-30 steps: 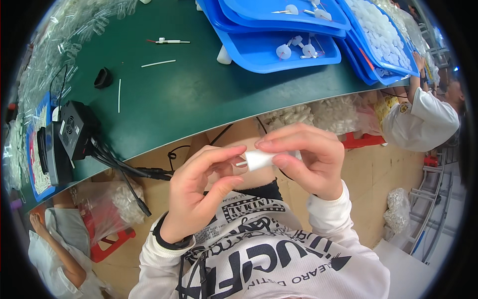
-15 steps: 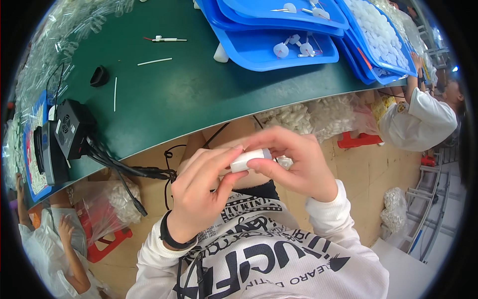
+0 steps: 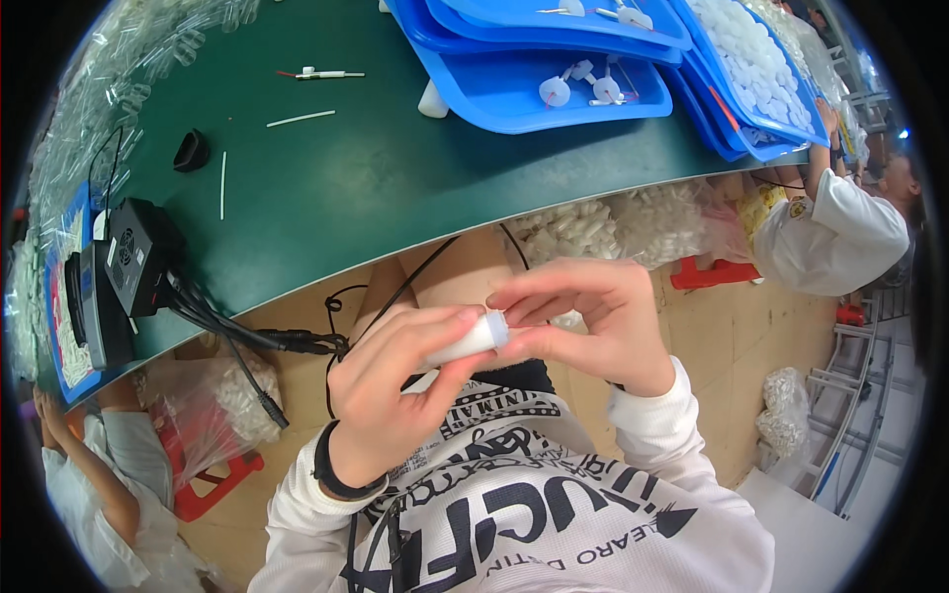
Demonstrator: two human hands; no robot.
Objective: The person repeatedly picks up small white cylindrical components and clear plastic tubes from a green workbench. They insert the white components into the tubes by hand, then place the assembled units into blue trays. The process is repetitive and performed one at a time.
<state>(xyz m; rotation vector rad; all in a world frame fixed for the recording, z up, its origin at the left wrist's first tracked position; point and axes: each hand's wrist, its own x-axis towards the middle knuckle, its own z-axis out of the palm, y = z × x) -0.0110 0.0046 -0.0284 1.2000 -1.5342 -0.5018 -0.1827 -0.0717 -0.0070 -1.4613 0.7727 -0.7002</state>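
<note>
My left hand (image 3: 381, 371) is closed round a small white plastic tube (image 3: 463, 346), held above my lap. A pale translucent cap or ring (image 3: 499, 328) forms the tube's right end, which sticks out past my thumb and fingers. My right hand (image 3: 598, 326) is at that end with its fingers stretched and apart. Its thumb tip lies against or very near the cap's lower edge, and the index fingertip is just above it. Whether the right fingertips press on the cap, I cannot tell.
The green table (image 3: 336, 188) holds blue trays (image 3: 514, 114) with white parts, a wired white part (image 3: 321, 74), thin white sticks (image 3: 301, 119) and a black device (image 3: 143, 252) with cables. Bags of white parts (image 3: 563, 232) stand below. Co-workers sit at far left and right.
My right hand has loosened from the tube and shifted slightly right. The tube now sits deeper in my left hand, its capped end uncovered.
</note>
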